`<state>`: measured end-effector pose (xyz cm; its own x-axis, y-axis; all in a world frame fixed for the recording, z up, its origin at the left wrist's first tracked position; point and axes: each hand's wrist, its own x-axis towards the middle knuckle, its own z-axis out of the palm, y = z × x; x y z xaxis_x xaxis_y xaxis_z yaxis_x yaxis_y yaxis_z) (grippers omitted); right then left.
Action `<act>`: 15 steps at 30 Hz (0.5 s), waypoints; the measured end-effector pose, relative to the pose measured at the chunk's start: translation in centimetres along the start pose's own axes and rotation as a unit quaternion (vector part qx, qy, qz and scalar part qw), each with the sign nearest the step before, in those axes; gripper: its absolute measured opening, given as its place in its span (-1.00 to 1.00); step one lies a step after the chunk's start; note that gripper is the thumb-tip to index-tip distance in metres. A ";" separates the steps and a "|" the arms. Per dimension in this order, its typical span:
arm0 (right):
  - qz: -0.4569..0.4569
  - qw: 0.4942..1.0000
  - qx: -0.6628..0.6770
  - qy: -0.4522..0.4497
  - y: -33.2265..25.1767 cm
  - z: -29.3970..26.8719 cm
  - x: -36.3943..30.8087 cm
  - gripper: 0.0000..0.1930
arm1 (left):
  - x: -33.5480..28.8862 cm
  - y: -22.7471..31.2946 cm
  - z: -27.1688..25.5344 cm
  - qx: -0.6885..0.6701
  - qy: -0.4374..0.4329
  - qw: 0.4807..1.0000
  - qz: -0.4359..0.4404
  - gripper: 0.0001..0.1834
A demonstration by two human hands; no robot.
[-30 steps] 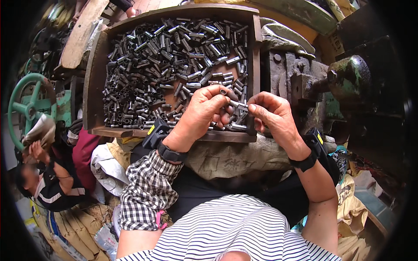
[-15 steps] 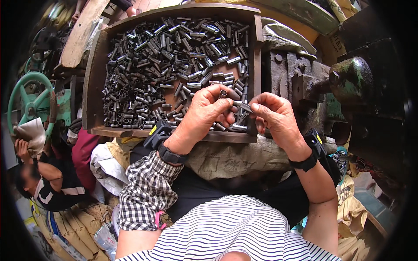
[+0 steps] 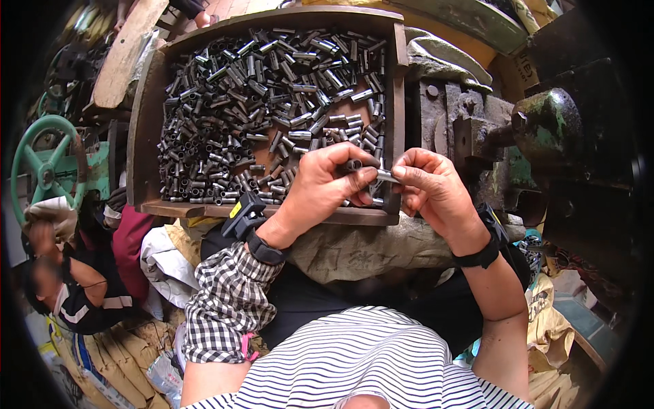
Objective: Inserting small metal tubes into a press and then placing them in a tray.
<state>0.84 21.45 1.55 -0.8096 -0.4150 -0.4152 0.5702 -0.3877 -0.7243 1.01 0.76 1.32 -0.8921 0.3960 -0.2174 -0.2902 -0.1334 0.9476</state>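
Observation:
Over the near right corner of the tray, my left hand (image 3: 317, 183) is closed with a dark short metal tube (image 3: 353, 165) curled in its index finger, the round open end showing. A brighter metal tube (image 3: 385, 175) spans the gap between my two hands. Its left end rests at my left thumb and fingertips; my right hand (image 3: 430, 178) pinches the other end between thumb and fingers. Beneath and beyond lies a wooden tray (image 3: 402, 109) holding a heap of many similar short metal tubes (image 3: 225, 109). What my left palm holds, if anything more, is hidden.
A greasy dark machine with a rounded green-and-black part (image 3: 550, 121) stands right of the tray. A folded grey sack (image 3: 449, 61) lies beside it. At left are a green handwheel (image 3: 46, 167) and another person (image 3: 85, 286) holding a cloth. Sacking (image 3: 354, 249) covers my lap.
The tube between my hands has turned and now shows a brighter side. The dark tube in my left fingers has tilted sideways. The other person's hand has shifted on the cloth.

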 end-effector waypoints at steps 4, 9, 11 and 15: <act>0.040 0.999 0.013 -0.027 -0.5 0.1 -0.3 -0.88 | 0.0 0.8 -0.6 -0.057 -0.057 0.995 -0.051 -0.80; 0.057 0.991 -0.080 -0.088 -1.5 -0.3 -0.2 -0.88 | -0.2 1.2 -0.4 -0.057 -0.144 0.983 -0.100 -0.76; 0.070 0.989 -0.093 -0.088 -1.3 0.0 0.1 -0.87 | -0.2 0.8 0.2 -0.012 -0.112 0.990 -0.081 -0.75; 0.000 0.997 -0.067 -0.040 -0.4 -0.1 0.6 -0.88 | 0.5 0.8 0.5 -0.053 -0.026 0.995 -0.081 -0.77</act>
<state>0.14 21.42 1.57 -0.7928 -0.4819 -0.3732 0.5419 -0.2770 -0.7935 0.52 1.25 2.11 -0.8123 0.4662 -0.3504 -0.4658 -0.1572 0.8708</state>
